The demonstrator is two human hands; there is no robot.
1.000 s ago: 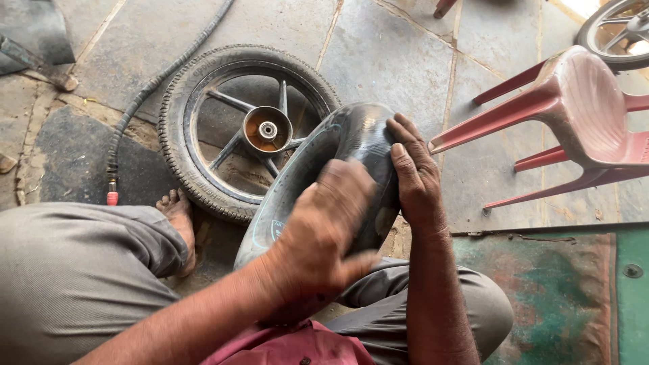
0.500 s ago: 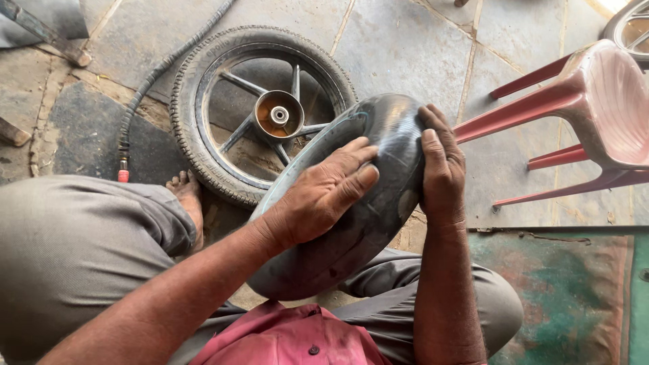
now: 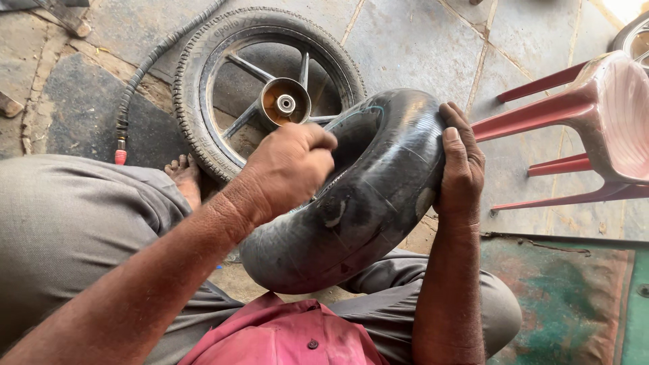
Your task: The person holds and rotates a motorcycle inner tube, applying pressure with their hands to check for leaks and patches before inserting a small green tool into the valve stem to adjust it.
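A black inflated inner tube (image 3: 365, 203) rests upright over my lap. My right hand (image 3: 462, 162) grips its far outer side, fingers laid over the rubber. My left hand (image 3: 292, 167) is closed with fingers curled, pressed on the tube's inner curve; whether it holds anything is hidden. A motorcycle wheel (image 3: 267, 88) with tyre and spoked alloy rim lies flat on the stone floor just beyond the tube.
A black air hose (image 3: 145, 71) with a red tip runs along the floor at the left. A red plastic chair (image 3: 595, 115) lies tipped at the right. My bare foot (image 3: 184, 177) rests by the wheel. A green worn surface (image 3: 574, 297) is at lower right.
The left hand moved from lying flat on the tube's face to a curled fist at its inner curve. The tube has turned and sits more upright; the view shifted closer.
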